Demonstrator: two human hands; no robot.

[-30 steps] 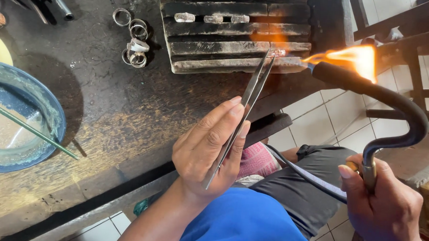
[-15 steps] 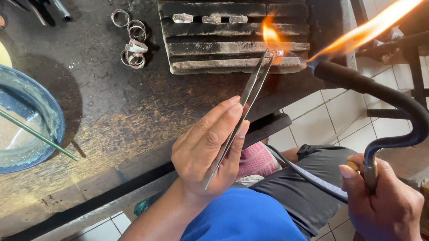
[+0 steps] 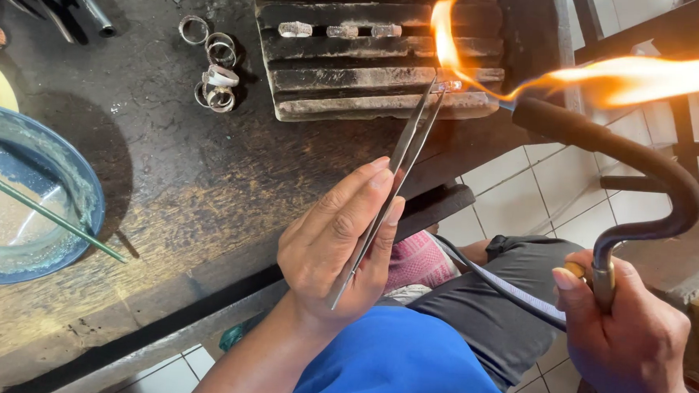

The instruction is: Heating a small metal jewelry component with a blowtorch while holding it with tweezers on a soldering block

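1. The small metal piece (image 3: 448, 86), probably a ring, sits at the tip of the long tweezers (image 3: 389, 182), just above the front edge of the grooved charcoal block (image 3: 371, 64) on the counter (image 3: 177, 181).
2. The left hand (image 3: 339, 251) holds the tweezers; its fingers (image 3: 357, 193) are closed around the steel legs, thumb against the side.
3. The right hand (image 3: 634, 342) grips the brass handle of the curved torch (image 3: 641, 170); its fingers are wrapped tightly on it. The orange flame (image 3: 450, 44) touches the piece and also blows to the right.
4. I judge that the step in hand is heating or soldering the piece. It calls for a steady tweezers tip and a flame aimed at the joint, not at the hand.
5. Three small pale pieces (image 3: 337, 30) lie in one groove of the block.
6. Several silver rings (image 3: 214, 69) lie left of the block, well apart from the flame.
7. A blue bowl (image 3: 90, 201) with a thin green rod (image 3: 50, 215) stands at the left edge.
8. The counter is dark, scorched wood; below it the floor has pale tiles (image 3: 514, 204).
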